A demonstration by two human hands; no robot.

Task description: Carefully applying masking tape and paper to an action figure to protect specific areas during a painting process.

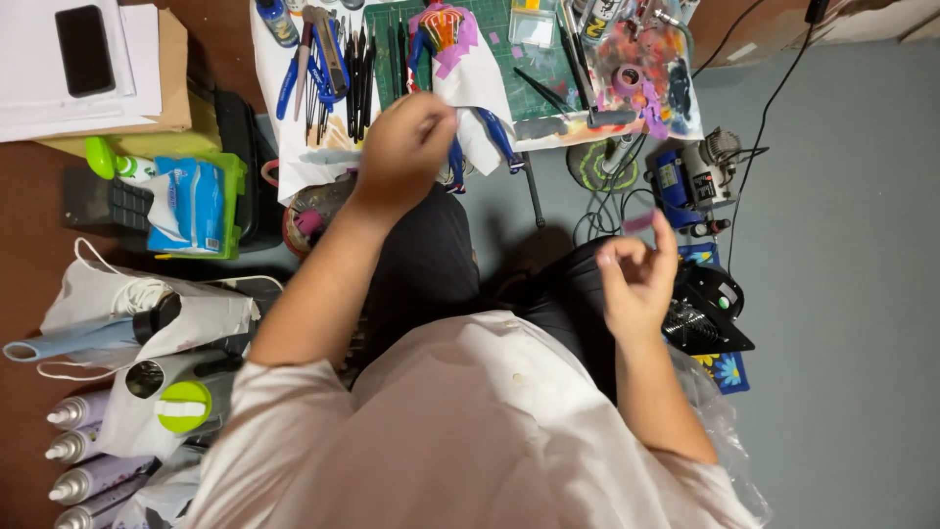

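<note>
An action figure (446, 39) with blue limbs and a red-orange torso, partly wrapped in white paper and pink tape, lies on a green cutting mat (499, 49). My left hand (406, 147) is closed on the figure's lower part, near its blue legs (490, 132). My right hand (636, 279) is raised above my lap, fingers curled, pinching a small strip of pink tape (638, 221) at the fingertips.
Brushes and blue-handled tools (328, 69) lie left of the mat. A paint-stained palette with a tape roll (632, 73) sits to the right, a small compressor (695, 176) below it. Spray cans (88, 460), a wipes pack (191, 201), papers with a phone (83, 49) are at left.
</note>
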